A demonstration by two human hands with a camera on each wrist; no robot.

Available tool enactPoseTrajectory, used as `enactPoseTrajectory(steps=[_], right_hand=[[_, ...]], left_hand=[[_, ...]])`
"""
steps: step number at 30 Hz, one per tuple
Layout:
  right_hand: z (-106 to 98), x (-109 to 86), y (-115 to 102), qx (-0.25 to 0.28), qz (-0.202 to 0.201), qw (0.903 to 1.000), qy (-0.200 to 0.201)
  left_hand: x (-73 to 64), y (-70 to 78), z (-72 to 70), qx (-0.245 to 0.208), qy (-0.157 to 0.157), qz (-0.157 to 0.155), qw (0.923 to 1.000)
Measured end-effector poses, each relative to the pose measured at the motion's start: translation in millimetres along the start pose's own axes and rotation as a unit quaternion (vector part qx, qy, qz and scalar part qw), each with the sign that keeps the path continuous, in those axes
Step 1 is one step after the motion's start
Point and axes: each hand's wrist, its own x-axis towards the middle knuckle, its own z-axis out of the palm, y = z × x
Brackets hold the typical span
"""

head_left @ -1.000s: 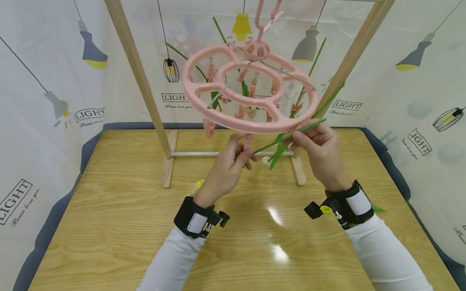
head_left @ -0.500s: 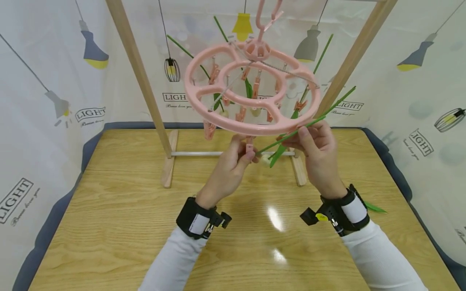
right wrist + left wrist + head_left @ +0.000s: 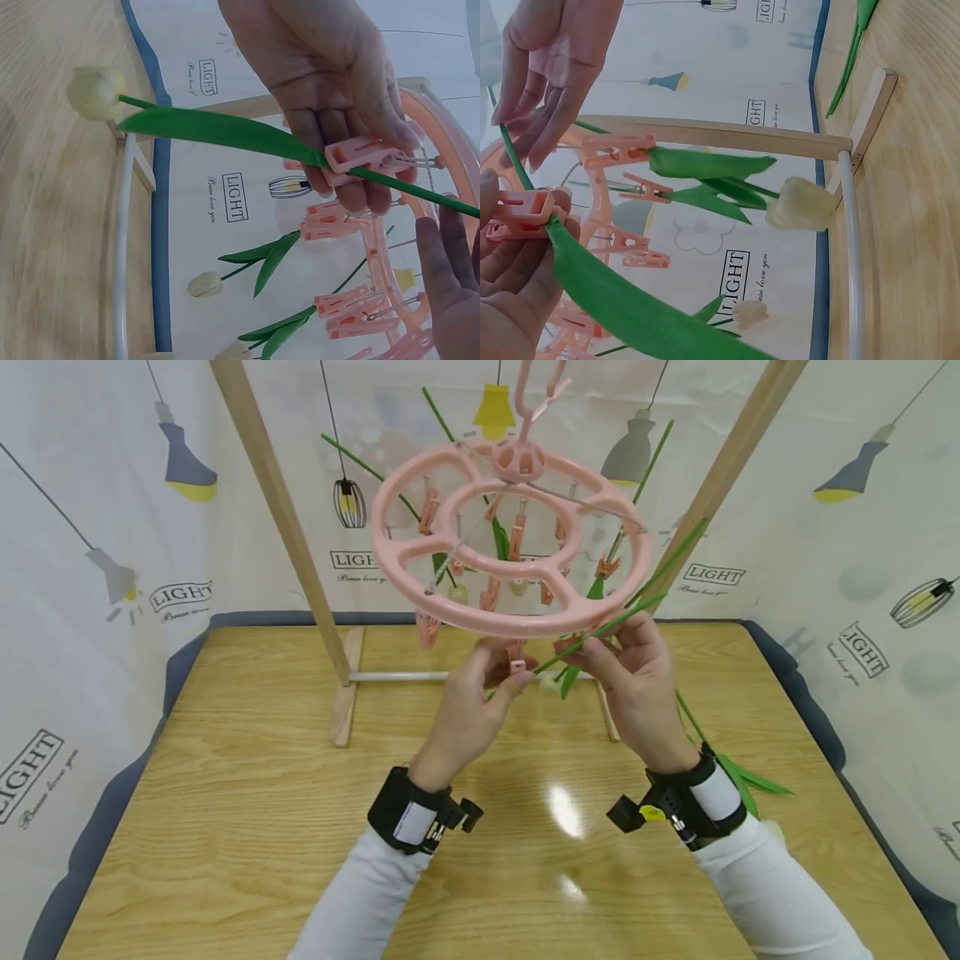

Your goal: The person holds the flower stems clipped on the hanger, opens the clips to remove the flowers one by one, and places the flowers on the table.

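Observation:
My left hand (image 3: 468,706) pinches a pink clothespin (image 3: 517,665) at the front rim of a round pink drying hanger (image 3: 480,618). Across that clip lies the green stem of an artificial tulip; in the right wrist view its cream flower (image 3: 96,92) and long leaf (image 3: 217,129) stick out on one side. My right hand (image 3: 637,677) pinches the same stem (image 3: 615,620) on the other side, below the rim. Close beside the right fingers, another clipped white tulip (image 3: 799,204) hangs flower down. From the head view, the held flower is hidden behind my left hand and wrist.
The hanger hangs between the posts of a wooden stand (image 3: 281,518) with a white crossbar (image 3: 397,677). More tulips (image 3: 204,285) hang from clips at the back. Another tulip (image 3: 757,781) lies on the wooden table (image 3: 247,827), partly under my right forearm.
My right hand has shifted slightly left and down along the stem, closer to the left hand. The left hand stays at the clip. More of the tulip on the table shows.

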Motion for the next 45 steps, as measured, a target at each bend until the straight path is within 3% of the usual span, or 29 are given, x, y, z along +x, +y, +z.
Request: enactPoseTrajectory(steps=[8, 16, 21, 35, 45], right_hand=[[4.9, -3.8, 4.5, -0.033, 0.045, 0.9983, -0.018], [5.1, -3.8, 5.6, -0.022, 0.031, 0.9993, -0.007], [6.2, -3.4, 4.4, -0.048, 0.028, 0.9984, -0.002], [5.8, -2.2, 4.4, -0.068, 0.022, 0.9973, -0.020], [0.7, -3.0, 6.9, -0.065, 0.019, 0.9970, -0.037]], left_hand=[[-1.9, -1.1, 1.9, 0.007, 0.008, 0.004, 0.9999], [-2.1, 0.3, 2.5, 0.000, 0.004, -0.001, 1.0000], [-2.1, 0.1, 4.8, 0.008, 0.011, 0.004, 0.9999], [1.3, 2.0, 4.0, 0.013, 0.030, 0.001, 0.9995], [1.3, -1.8, -1.9, 0.028, 0.029, -0.028, 0.9988]])
